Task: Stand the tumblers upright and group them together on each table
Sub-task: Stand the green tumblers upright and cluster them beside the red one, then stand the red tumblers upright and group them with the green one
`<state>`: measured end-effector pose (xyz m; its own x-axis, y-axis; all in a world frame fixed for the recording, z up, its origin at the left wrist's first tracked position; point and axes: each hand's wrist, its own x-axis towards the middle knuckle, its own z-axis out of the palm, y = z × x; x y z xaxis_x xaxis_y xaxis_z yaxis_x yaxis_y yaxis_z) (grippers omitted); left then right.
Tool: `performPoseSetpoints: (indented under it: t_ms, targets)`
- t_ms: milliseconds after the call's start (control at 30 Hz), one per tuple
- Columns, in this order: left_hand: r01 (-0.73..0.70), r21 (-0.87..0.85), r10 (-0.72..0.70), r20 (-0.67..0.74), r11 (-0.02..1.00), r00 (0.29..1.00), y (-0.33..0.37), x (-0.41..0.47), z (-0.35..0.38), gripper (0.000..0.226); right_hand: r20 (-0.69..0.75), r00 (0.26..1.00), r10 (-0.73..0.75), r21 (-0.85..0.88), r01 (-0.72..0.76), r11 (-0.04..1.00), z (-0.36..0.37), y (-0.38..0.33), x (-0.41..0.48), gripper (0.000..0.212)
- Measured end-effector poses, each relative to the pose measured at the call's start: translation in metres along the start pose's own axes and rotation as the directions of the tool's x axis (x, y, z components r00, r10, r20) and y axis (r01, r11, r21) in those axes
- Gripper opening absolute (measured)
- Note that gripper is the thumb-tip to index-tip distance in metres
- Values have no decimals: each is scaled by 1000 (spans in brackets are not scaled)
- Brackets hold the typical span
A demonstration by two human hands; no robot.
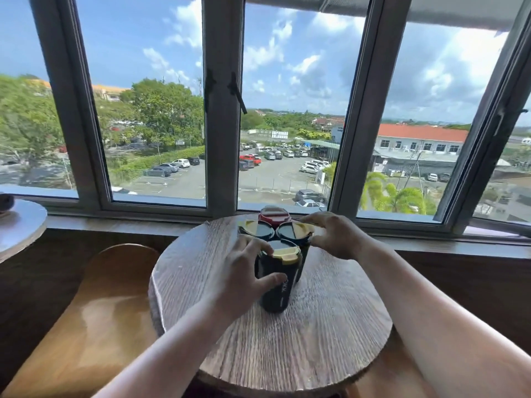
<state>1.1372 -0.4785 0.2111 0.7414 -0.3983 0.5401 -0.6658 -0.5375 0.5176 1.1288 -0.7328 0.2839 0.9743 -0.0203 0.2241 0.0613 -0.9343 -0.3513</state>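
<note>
Though upright, dark tumblers [277,280] (yellow-lidded)

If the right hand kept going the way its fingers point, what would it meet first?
The right hand points left toward the cluster, so it would most likely meet the right rear dark tumbler first, at its yellow-trimmed lid; its fingertips look almost touching already, though depth is unclear.
</note>
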Motion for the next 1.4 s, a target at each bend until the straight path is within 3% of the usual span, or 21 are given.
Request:
performPoseSetpoints:
  t_ms: [200, 467, 700, 967, 1133, 1400]
  targets:
    - [31, -32, -35, -123, 999, 992, 0, -14, 13, 41, 21, 988, -156, 76, 154, 985, 10, 30, 11, 44]
    - [128, -121, -149, -182, 984, 972, 11, -22, 19, 38, 0, 964, -267, 96, 266, 959, 24, 59, 26, 50]
    - [197, -101, -215, -227, 975, 950, 32, -21, -13, 44, -39, 941, -335, 148, 337, 930, -7, 34, 22, 52]
    - [303, -19, -292, -328, 953, 898, 15, -24, -118, 66, -85, 861, -501, 283, 503, 817, -14, -81, 25, 84]
    - [338, 36, -301, -373, 941, 878, -18, -56, -197, 64, -89, 827, -555, 343, 549, 762, 24, -177, 30, 85]
    - [383, 31, -342, -389, 923, 855, -105, -133, -314, 62, -55, 840, -540, 447, 504, 739, 102, -326, 45, 71]
